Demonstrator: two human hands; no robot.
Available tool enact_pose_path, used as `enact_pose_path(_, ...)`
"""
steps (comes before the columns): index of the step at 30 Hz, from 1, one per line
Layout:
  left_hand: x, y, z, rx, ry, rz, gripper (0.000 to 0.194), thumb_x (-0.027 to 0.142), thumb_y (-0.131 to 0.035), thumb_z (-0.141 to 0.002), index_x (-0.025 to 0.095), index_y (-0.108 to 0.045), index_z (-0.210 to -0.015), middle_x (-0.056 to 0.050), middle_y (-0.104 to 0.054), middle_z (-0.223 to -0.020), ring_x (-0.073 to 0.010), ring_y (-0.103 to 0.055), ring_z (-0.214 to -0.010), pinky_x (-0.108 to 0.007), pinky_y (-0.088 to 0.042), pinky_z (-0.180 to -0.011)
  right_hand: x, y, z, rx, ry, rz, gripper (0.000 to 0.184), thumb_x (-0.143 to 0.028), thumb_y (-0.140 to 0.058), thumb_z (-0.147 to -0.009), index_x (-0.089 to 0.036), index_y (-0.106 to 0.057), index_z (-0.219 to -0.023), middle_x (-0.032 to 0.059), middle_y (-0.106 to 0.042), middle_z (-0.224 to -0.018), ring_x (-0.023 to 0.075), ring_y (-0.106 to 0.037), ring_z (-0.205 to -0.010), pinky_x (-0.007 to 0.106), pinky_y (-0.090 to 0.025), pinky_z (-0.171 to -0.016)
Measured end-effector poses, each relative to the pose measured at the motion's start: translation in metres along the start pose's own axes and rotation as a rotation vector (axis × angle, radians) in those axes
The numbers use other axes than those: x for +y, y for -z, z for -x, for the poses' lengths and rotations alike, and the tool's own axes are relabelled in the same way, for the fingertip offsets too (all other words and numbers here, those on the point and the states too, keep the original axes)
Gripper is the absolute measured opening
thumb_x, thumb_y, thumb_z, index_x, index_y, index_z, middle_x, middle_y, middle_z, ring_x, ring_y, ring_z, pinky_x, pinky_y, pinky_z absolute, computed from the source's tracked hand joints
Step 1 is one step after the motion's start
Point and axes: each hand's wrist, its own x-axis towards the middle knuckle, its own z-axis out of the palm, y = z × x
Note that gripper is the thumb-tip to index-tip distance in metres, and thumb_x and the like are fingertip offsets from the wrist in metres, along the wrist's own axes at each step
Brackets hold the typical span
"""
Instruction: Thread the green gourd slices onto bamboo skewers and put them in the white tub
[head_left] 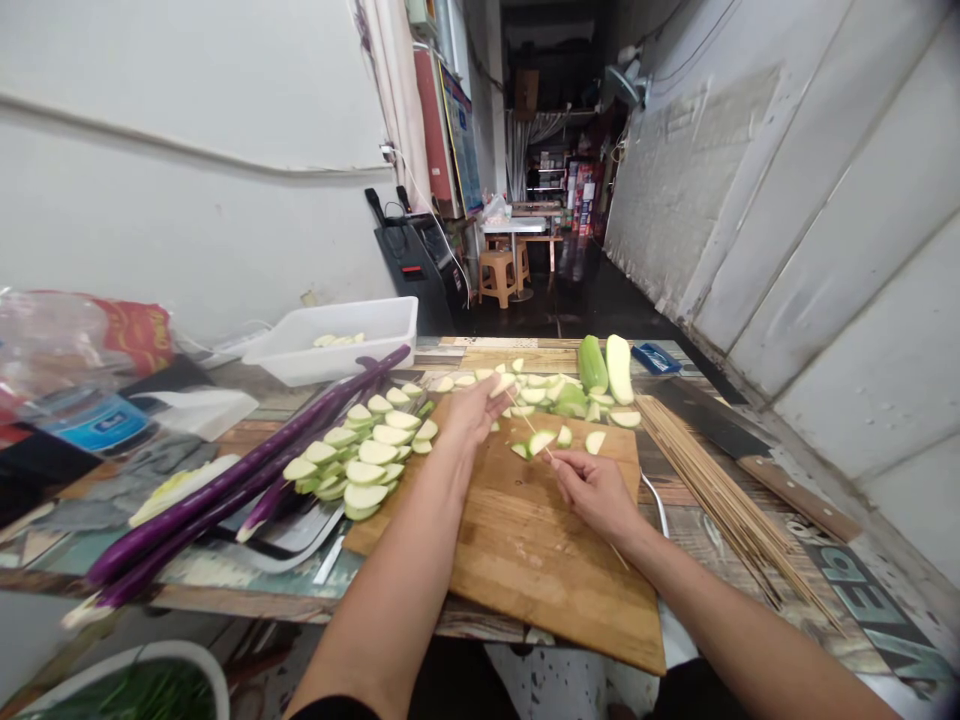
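My right hand (592, 490) pinches a thin bamboo skewer (529, 420) above the wooden cutting board (540, 530). The skewer slants up to the left, and its rear end shows below my wrist. Near its tip, my left hand (480, 405) is closed on a pale green vegetable slice (503, 383), apparently zucchini. Another slice (541, 441) lies by the skewer, just ahead of my right fingers; whether it is pierced I cannot tell. Loose slices (595, 442) are scattered over the board's far part. Overlapping rows of skewered-looking slices (373, 452) lie left of my left forearm.
Long purple eggplants (247, 470) lie at the left, before a white plastic bin (337, 345). Two large zucchini pieces (592, 365) stand beyond the board. Right of it are a bundle of bamboo skewers (712, 500) and a cleaver (757, 460). A tub of greens (217, 665) sits below, left.
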Motion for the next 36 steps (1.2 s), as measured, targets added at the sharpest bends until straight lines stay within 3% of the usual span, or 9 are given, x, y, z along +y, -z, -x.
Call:
enact_pose_path(9, -0.0003, 0.0013, -0.0017, 0.003, 0.001, -0.010, 0.010, 0.008, -0.062, -0.072, 0.007, -0.056, -0.080, -0.013, -0.065, -0.078, -0.0200, -0.065, -0.071, -0.023, -0.054, -0.056, -0.0010, 0.0003, 0.0010, 0.004, 0.002, -0.002, 0.032, -0.040, -0.047, -0.081, -0.013, -0.063, -0.076, -0.0056, -0.035, -0.044, 0.0067, -0.029, -0.041, 0.019, -0.023, -0.041)
enact_pose_path(36, -0.0044, -0.0038, 0.0028, -0.059, -0.017, -0.114, 0.006, 0.009, -0.061, -0.071, 0.006, -0.059, -0.077, -0.010, -0.064, -0.075, -0.0165, -0.064, -0.066, -0.023, -0.053, -0.057, 0.0046, 0.0004, -0.0034, 0.014, -0.020, -0.003, 0.031, -0.036, -0.045, -0.081, -0.011, -0.063, -0.083, -0.0056, -0.040, -0.044, 0.0064, -0.030, -0.039, 0.018, -0.023, -0.040)
